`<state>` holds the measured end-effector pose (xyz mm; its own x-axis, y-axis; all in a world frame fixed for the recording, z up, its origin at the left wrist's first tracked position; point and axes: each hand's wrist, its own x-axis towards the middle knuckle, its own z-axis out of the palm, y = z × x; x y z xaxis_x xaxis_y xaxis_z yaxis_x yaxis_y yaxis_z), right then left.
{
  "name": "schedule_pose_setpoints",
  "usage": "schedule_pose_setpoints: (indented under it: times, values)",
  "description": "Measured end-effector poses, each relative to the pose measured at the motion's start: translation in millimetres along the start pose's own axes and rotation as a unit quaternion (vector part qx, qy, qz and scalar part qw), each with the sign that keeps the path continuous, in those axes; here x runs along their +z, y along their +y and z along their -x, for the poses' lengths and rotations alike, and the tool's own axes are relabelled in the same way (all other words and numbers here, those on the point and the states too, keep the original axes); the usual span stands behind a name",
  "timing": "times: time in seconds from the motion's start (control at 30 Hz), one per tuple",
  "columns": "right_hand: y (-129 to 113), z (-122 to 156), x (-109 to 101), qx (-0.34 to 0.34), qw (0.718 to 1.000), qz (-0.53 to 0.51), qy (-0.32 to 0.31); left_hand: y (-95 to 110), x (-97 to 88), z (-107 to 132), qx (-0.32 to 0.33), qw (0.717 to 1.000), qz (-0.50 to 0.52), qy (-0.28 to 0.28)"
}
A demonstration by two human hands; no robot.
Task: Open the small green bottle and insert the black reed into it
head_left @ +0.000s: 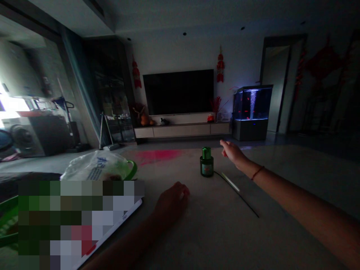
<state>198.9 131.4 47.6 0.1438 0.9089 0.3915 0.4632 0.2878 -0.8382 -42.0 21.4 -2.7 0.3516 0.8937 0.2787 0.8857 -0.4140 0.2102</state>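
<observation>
On the table (202, 236) stands a small dark green bottle (207, 168) with a shiny green cap and a pale label. To its right lie a thin black stick (247, 203) and a short whitish strip (230, 182), close together. My right hand (232, 153) is raised beyond them, to the right of the bottle, its fingers closed. Whatever it holds, if anything, is hidden or too small to make out. My left hand (173, 200) rests on the table, nearer to me and left of the bottle, with fingers curled and nothing seen in them.
At left are a plastic bag (95, 165), a green handle (131, 170) and a white-edged flat object (112, 234), partly blurred out. A pink patch (159, 154) marks the far tabletop. Beyond stand a television (178, 92), a low cabinet (180, 130) and a lit aquarium (251, 105).
</observation>
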Motion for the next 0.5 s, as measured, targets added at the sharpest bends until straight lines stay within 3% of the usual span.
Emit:
schedule_pose_setpoints:
  times: [0.2,0.4,0.5]
  values:
    - [-7,5,2,-0.02,0.993,-0.063,-0.097,-2,1.4,0,0.008,1.0,0.007,0.003]
    - [9,1,6,0.004,0.999,-0.022,-0.048,0,-0.4,0,0.003,1.0,0.013,-0.008]
    - [16,13,17,-0.003,0.99,-0.051,-0.131,1,-1.1,1,0.007,1.0,0.013,0.0]
